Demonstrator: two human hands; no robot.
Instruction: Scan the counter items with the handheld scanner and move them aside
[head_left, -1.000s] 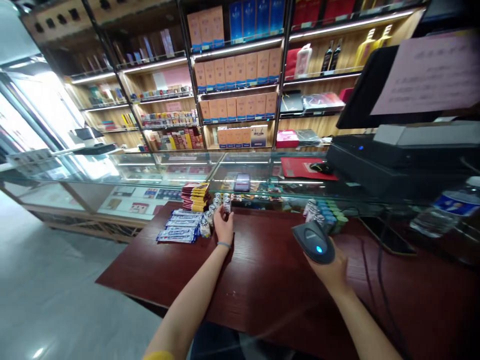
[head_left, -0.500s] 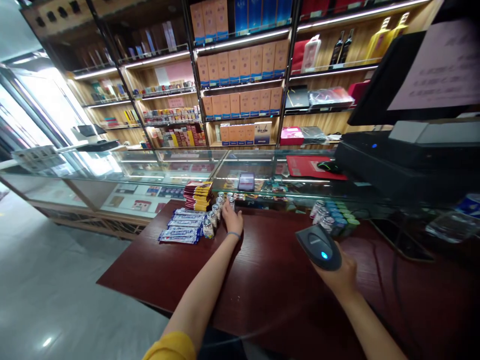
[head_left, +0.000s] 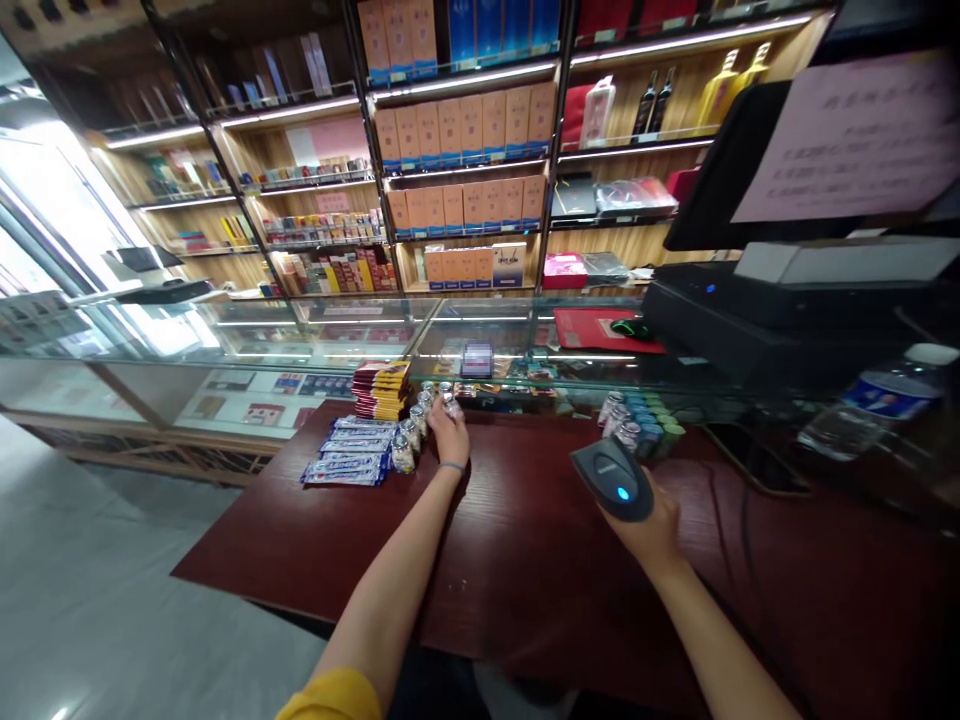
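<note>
My left hand [head_left: 448,432] reaches to the far side of the dark red table [head_left: 525,540] and closes on a small clear bottle [head_left: 451,404] in a row of little bottles [head_left: 411,430]. My right hand [head_left: 651,528] holds a black barcode scanner [head_left: 613,478] with a blue light, its cable trailing to the right. Beside the bottle row lie blue-and-white flat packets [head_left: 349,455] and a stack of red-and-yellow packs [head_left: 382,389].
A cluster of small jars with blue and green lids [head_left: 641,422] stands right of the scanner. A glass counter [head_left: 420,335] runs behind the table, carrying a till and monitor [head_left: 780,300] and a water bottle [head_left: 862,410]. Stocked shelves [head_left: 465,150] fill the back wall.
My left hand has slid a little further along the bottle row and closed round one bottle. My right hand keeps the scanner, nearly still. My head has shifted slightly.
</note>
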